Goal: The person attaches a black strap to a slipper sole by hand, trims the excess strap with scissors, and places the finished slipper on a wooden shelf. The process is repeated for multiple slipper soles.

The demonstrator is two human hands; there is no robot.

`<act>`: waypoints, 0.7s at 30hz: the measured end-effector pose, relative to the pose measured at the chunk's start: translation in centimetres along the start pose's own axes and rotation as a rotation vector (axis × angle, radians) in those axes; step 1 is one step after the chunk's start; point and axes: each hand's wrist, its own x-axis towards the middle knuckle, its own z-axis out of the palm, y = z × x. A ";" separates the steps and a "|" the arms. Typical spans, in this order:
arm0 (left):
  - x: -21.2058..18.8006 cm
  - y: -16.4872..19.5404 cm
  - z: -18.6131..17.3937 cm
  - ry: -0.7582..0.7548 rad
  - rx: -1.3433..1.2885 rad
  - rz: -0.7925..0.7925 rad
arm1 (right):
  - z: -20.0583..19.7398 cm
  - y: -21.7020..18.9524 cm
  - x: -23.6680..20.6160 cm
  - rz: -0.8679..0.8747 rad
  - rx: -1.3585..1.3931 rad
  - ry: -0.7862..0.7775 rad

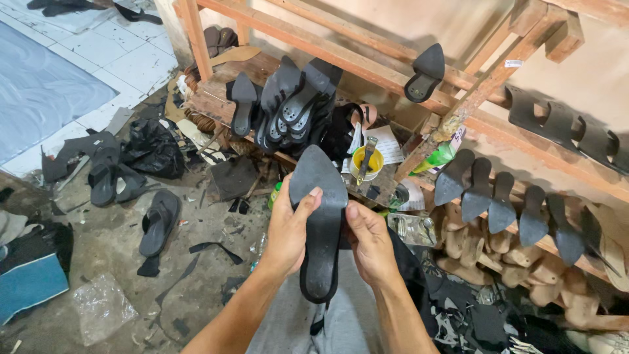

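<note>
cluttered workshop floor point(111, 249), both hands w/ sole point(321, 216)

L hand point(288, 229) & R hand point(370, 241) raised, fingers curled.

white printed paper sheet point(386, 145) | behind yellow tub point(367, 164) | shelf

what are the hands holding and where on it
Both hands hold one black sole at its middle: the left hand on the left edge with its thumb across the face, the right hand on the right edge.
</note>
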 end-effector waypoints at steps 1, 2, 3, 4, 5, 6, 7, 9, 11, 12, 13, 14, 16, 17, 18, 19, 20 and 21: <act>-0.1 0.0 0.2 0.014 0.017 0.006 | -0.4 0.1 0.2 -0.045 -0.170 0.022; -0.1 -0.1 0.5 0.027 0.034 0.017 | -0.8 0.2 0.4 -0.093 -0.340 0.043; -0.1 -0.1 0.6 0.040 0.052 0.025 | -0.9 0.4 0.6 -0.140 -0.510 0.066; 0.0 -0.1 0.8 0.065 0.045 0.033 | -1.0 0.6 0.7 -0.143 -0.467 0.083; 0.1 -0.1 0.9 0.092 0.038 0.039 | -0.8 0.9 0.8 -0.143 -0.424 0.099; 0.3 -0.1 1.0 0.115 0.029 0.049 | -0.7 1.1 0.9 -0.149 -0.383 0.116; 0.6 -0.1 0.9 0.121 0.010 0.046 | -0.5 1.3 0.9 -0.111 -0.318 0.082; 1.1 -0.1 0.7 0.131 -0.025 0.038 | -0.1 1.6 0.7 -0.035 -0.187 0.020; 1.7 -0.1 0.6 0.138 -0.042 0.030 | 0.1 2.0 0.5 -0.082 -0.228 0.077; 1.9 -0.1 0.6 0.143 -0.051 0.026 | 0.1 2.2 0.5 -0.103 -0.250 0.105; 2.0 -0.1 0.5 0.150 -0.046 0.029 | 0.2 2.4 0.6 -0.084 -0.257 0.133; 2.1 -0.1 0.6 0.155 -0.039 0.027 | 0.1 2.7 0.5 -0.063 -0.262 0.167; 2.2 -0.1 0.6 0.143 -0.076 -0.001 | 0.0 3.2 0.1 -0.012 -0.238 0.212; 2.1 -0.1 0.7 0.130 -0.122 -0.019 | -0.1 3.4 -0.2 0.017 -0.209 0.216; 2.1 -0.2 0.7 0.120 -0.166 -0.038 | -0.1 3.7 -0.6 0.048 -0.180 0.218; 2.1 -0.3 0.6 0.128 -0.136 -0.007 | 0.1 4.1 -0.9 0.068 -0.177 0.222; 2.2 -0.4 0.6 0.134 -0.106 0.022 | 0.2 4.3 -1.4 0.087 -0.175 0.228; 2.3 -0.5 0.4 0.138 -0.078 0.050 | 0.2 4.5 -1.8 0.106 -0.173 0.235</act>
